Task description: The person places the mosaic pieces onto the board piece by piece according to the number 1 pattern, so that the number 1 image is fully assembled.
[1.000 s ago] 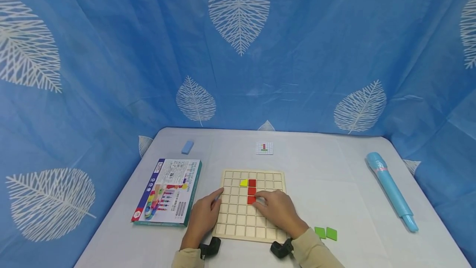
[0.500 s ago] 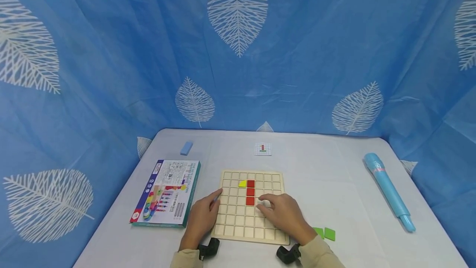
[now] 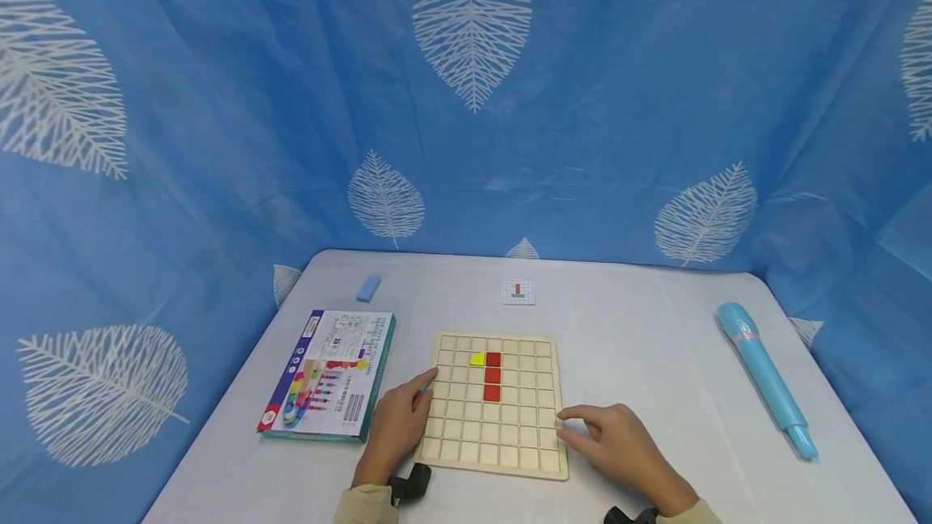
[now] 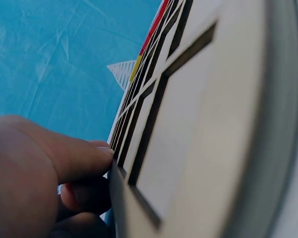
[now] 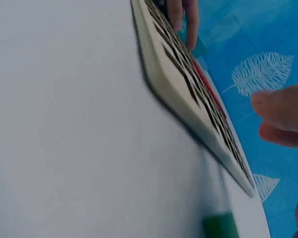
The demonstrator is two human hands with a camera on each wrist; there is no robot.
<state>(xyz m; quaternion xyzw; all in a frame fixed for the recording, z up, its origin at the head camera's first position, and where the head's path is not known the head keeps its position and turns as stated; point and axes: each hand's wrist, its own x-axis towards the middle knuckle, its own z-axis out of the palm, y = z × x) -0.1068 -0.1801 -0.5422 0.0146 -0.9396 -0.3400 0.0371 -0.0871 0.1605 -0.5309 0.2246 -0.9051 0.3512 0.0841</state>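
Note:
A square wooden grid board (image 3: 508,436) lies on the white table. Three red tiles (image 3: 492,376) stand in a column in its slots, with a yellow tile (image 3: 476,359) left of the topmost one. My left hand (image 3: 396,425) touches the board's left edge, thumb and fingertips against its side; the left wrist view shows this contact close up (image 4: 84,158). Just off the right edge of the board hovers my right hand (image 3: 619,443), thumb and forefinger apart, nothing visible between them. A blurred green tile (image 5: 220,226) shows in the right wrist view; in the head view that hand hides the green tiles.
Left of the board lies a printed box (image 3: 328,374), with a small blue block (image 3: 368,288) behind it. A small pattern card (image 3: 518,292) lies beyond the board. On the far right is a light-blue microphone-shaped object (image 3: 767,378). A blue leaf-patterned curtain (image 3: 582,144) surrounds the table.
My right hand has left the lowest red tile and moved right and nearer, past the board's edge and over where the green tiles lay. My left hand has stayed at the left edge.

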